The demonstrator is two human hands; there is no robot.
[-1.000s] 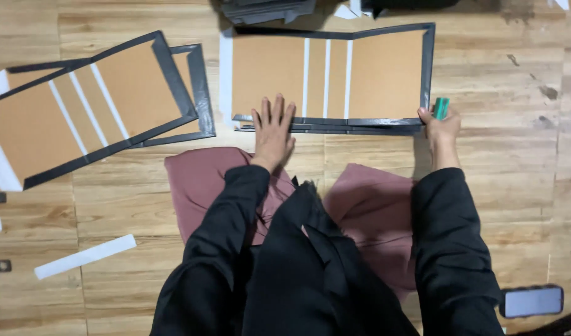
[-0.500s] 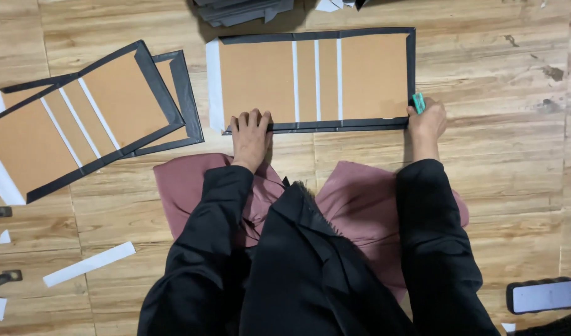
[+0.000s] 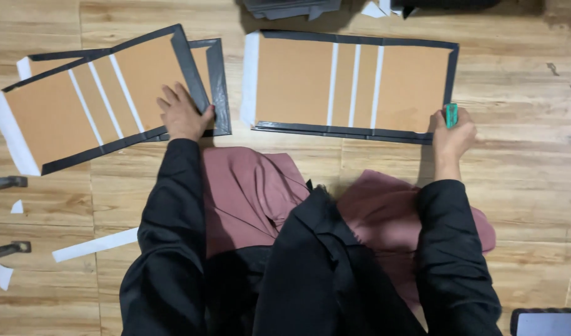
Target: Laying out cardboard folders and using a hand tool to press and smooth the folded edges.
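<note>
Head view: the left hand (image 3: 184, 115) lies flat, fingers spread, on the corner of the left board (image 3: 105, 93), pinning it to the floor (image 3: 516, 186). The right hand (image 3: 450, 134) is closed around a green tool (image 3: 451, 115) at the right board's (image 3: 351, 84) lower right corner, against its black edge.

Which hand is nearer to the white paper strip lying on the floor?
Left. The left hand rests on the stacked boards above the white paper strip; the right hand, holding a green tool, is far across the floor.
</note>
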